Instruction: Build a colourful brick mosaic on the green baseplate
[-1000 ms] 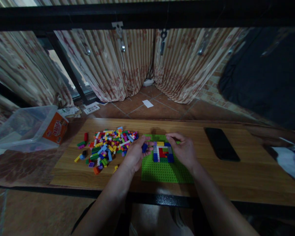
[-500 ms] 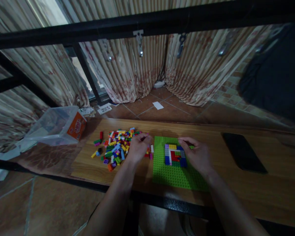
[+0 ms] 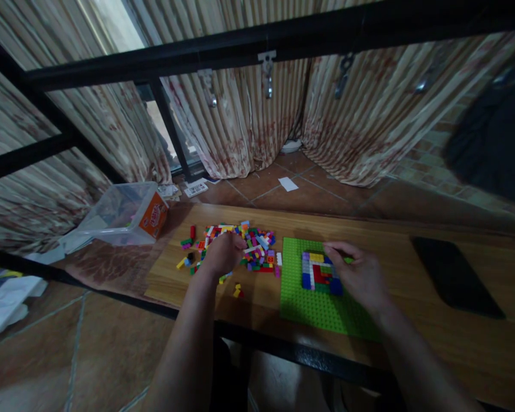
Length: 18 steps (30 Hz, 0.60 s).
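My left hand (image 3: 223,252) is over the pile of small toy building bricks (image 3: 260,240), its fingers curled down among them; whatever they pinch is hidden. The green studded baseplate (image 3: 300,309) lies right of the pile. On it stands a low square build of bricks (image 3: 320,274) in blue, white, yellow and red. My right hand (image 3: 358,272) hovers at the right side of this build, thumb and fingers drawn together. A bit of bright green shows between them, and I cannot tell whether it is a brick or the plate behind.
A black phone-like slab (image 3: 457,277) lies on the wooden table (image 3: 249,315) at the right. A clear plastic box (image 3: 124,214) with an orange label stands at the left. Several loose bricks (image 3: 238,290) sit near the front edge. A black bar (image 3: 232,54) crosses above.
My left hand has moved left and down into the brick pile, away from the baseplate. My right hand stays by the build. The whole view has shifted, with things appearing further right.
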Available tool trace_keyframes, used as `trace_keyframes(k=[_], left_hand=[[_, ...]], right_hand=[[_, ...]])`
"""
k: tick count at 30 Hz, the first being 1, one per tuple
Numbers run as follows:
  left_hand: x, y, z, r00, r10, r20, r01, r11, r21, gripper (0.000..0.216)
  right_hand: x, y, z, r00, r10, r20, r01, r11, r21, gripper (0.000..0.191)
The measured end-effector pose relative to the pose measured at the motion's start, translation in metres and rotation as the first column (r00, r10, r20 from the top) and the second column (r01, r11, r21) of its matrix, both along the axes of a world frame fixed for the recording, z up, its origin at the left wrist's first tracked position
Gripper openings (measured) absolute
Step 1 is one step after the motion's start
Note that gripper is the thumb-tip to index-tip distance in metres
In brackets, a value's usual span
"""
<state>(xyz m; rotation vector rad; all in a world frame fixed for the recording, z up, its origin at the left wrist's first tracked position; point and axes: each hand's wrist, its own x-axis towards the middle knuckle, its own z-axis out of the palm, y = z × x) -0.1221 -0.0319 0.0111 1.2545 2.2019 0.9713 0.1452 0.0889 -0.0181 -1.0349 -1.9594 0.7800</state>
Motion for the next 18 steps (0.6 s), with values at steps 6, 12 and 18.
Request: trace_keyframes(k=[6,12,18], left_hand=[[0.000,-0.006,-0.006,0.989,-0.133,-0.070,0.135,0.991,0.014,0.035],[0.009,-0.002,-0.006,0.986,-0.162,-0.047,0.165,0.984,0.070,0.034],[0.014,0.001,-0.001,0.957,-0.231,-0.175,0.234,0.972,-0.001,0.037]], right_hand=[[-0.003,-0.002,0.000,1.000,0.013,0.014,-0.013,1.000,-0.017,0.024],[-0.003,-0.002,-0.002,0.999,0.027,0.018,-0.027,1.000,-0.009,0.025],[-0.003,-0.003,-0.001,0.999,0.029,0.030,-0.029,1.000,-0.008,0.026]])
